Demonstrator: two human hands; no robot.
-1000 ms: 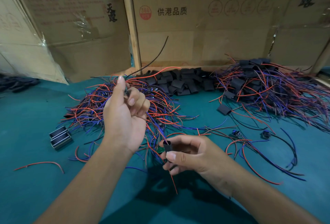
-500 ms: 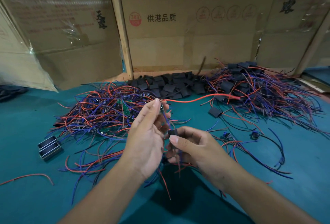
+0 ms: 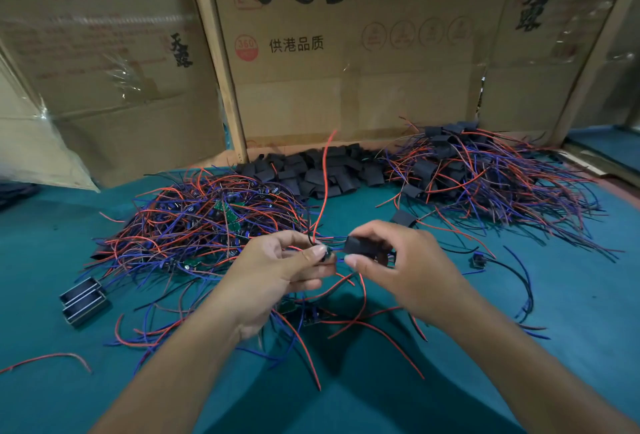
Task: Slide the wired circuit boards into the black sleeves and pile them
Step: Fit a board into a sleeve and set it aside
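Both hands meet mid-table — left hand (image 3: 277, 271) pinches one wired board (image 3: 327, 253), right hand (image 3: 391, 260) grips one black sleeve (image 3: 360, 246); three heaps along the green table's (image 3: 571, 312) far edge, cardboard (image 3: 346, 53) behind.

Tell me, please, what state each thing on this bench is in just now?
left hand: pinches the circuit board
circuit board: mostly outside the sleeve, at its mouth
right hand: grips the black sleeve
black sleeve: held off the table, not yet over the board
unsleeved boards: loose tangled heap, left
empty sleeves: heaped at the back
finished pile: sleeved, heaped on the right
metal blocks: lying side by side
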